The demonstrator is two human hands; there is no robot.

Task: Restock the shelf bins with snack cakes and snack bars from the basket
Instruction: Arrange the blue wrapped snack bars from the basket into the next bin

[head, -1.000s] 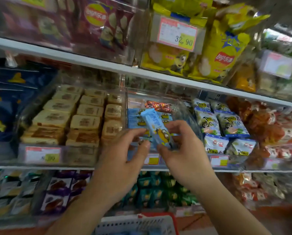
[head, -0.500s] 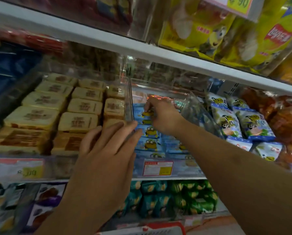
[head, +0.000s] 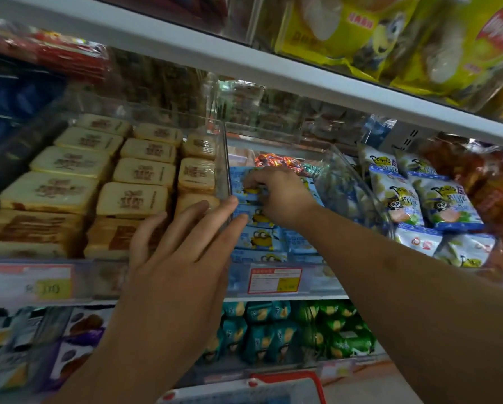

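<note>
Right hand (head: 276,196) reaches into the clear middle bin (head: 358,182) on the shelf (head: 288,297); its grip is curled over a blue snack bar (head: 246,190) lying on top of the blue bars stacked there, though the fingertips are hidden behind the knuckles. Left hand (head: 180,258) hovers in front, fingers straight and spread, grip empty, fingertips near the divider between this bin and the sponge-cake bin (head: 98,182) to the left. Red-rimmed basket (head: 288,383) sits at the bottom edge. Price tag (head: 275,281) on the bin front.
</note>
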